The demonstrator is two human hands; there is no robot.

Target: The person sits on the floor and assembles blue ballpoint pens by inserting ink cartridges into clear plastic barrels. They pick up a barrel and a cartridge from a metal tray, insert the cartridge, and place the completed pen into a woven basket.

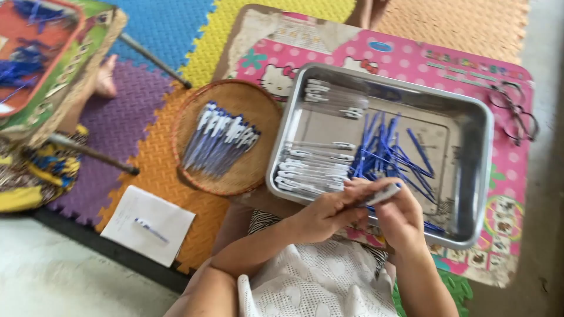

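Observation:
My left hand (326, 214) and my right hand (399, 218) meet over the near edge of a steel tray (479, 170). Together they grip one clear pen barrel (383, 194), the left pinching its near end, the right wrapped round its far end. Inside the tray lie a pile of blue ink refills (390, 152) and rows of clear pen barrels (311, 173). More clear barrels (332, 97) sit at the tray's far left corner.
A round woven basket (235, 100) with several assembled blue pens (220, 141) stands left of the tray. The tray rests on a low pink table (411, 58), glasses (517, 111) at its right. A white paper (148, 224) lies on the foam mats; another person's foot (106, 79) is far left.

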